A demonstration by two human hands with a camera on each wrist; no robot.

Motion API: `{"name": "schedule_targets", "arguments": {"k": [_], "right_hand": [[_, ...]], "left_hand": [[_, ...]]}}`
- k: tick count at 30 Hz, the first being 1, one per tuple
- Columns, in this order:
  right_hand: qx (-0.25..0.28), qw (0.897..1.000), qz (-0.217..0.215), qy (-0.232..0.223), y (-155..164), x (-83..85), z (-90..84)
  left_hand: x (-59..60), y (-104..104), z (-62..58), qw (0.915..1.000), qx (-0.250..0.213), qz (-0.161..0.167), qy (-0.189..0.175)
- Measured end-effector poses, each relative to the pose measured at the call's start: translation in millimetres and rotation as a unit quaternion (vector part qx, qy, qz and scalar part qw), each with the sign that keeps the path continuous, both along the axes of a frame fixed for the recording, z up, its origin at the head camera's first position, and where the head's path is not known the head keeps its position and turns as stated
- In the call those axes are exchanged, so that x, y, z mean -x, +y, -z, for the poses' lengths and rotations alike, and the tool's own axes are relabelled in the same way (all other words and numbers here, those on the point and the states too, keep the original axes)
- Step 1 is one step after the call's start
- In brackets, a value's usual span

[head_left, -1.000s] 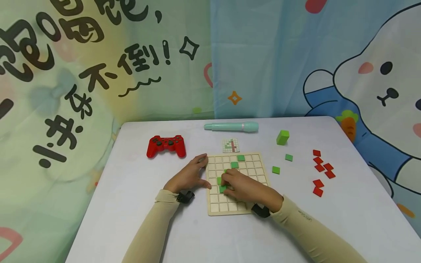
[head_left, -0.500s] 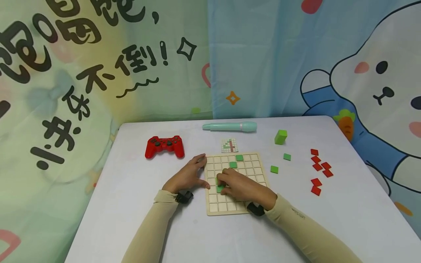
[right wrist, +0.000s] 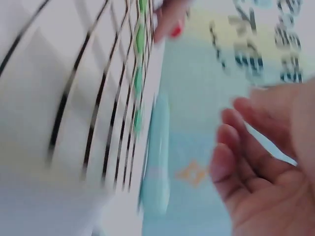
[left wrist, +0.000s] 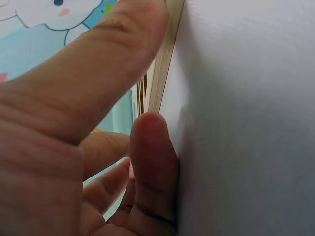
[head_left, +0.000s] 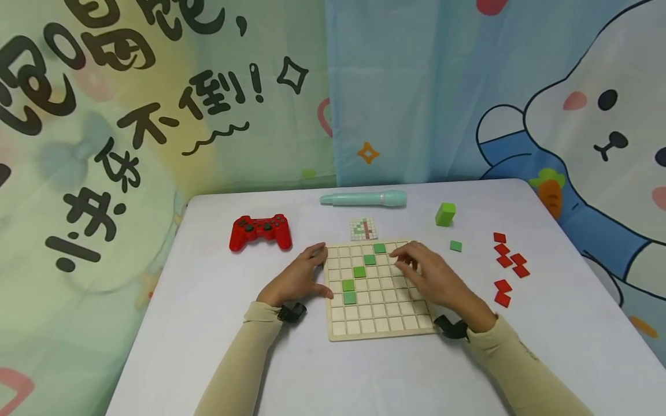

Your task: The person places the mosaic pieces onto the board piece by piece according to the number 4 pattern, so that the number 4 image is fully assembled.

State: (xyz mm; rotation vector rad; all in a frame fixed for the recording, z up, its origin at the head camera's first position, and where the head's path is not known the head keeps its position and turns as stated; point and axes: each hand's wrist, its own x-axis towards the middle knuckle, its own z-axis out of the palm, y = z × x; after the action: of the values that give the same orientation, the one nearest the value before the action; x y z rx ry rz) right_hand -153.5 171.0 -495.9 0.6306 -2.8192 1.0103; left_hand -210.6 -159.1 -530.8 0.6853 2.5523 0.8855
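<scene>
A wooden grid board (head_left: 385, 332) lies on the table with several green square tiles (head_left: 350, 298) set in its cells in a slanting line. My left hand (head_left: 298, 279) rests at the board's left edge, thumb and fingers spread along it. In the left wrist view the thumb (left wrist: 113, 54) touches the board's side edge (left wrist: 165, 64). My right hand (head_left: 432, 274) is over the board's right side, fingers loosely bent, and the right wrist view shows nothing between its fingers (right wrist: 224, 164). One loose green tile (head_left: 455, 246) lies beyond this hand.
Several red tiles (head_left: 503, 261) lie at the right. Behind the board are a small pattern card (head_left: 363, 229) and a teal pen-shaped object (head_left: 364, 199). A red game controller (head_left: 260, 231) stands back left, a green block (head_left: 446, 214) back right.
My right hand has left the green tiles and moved right across the board, uncovering the slanting line. The nearer loose green tile is now out of sight by that hand. My left hand stays put.
</scene>
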Motion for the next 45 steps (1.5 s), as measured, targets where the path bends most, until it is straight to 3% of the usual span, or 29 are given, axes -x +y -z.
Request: {"name": "schedule_targets", "arguments": {"k": [3,6,10,21,30,45], "right_hand": [[0.036,0.995,0.084,0.033,31,-1.8,2.1],[0.062,0.985,0.158,0.034,53,-4.1,6.9],[0.076,0.975,0.209,0.010,72,-7.2,16.9],[0.028,0.984,0.178,-0.014,86,-2.9,39.9],[-0.006,0.982,0.179,-0.059,89,-5.3,43.8],[-0.038,0.982,0.163,-0.087,88,-4.9,46.5]], "left_hand": [[0.1,0,-1.3,1.0000,0.004,-0.001,0.002],[0.0,0,-1.8,1.0000,0.005,-0.003,0.002],[-0.5,0,0.2,1.0000,0.008,0.001,0.004],[-1.5,1,2.6,0.9999,0.010,-0.005,0.001],[-0.9,3,3.3,0.9999,0.010,-0.004,0.000],[-2.4,2,-0.6,1.0000,0.006,0.006,0.004]]}}
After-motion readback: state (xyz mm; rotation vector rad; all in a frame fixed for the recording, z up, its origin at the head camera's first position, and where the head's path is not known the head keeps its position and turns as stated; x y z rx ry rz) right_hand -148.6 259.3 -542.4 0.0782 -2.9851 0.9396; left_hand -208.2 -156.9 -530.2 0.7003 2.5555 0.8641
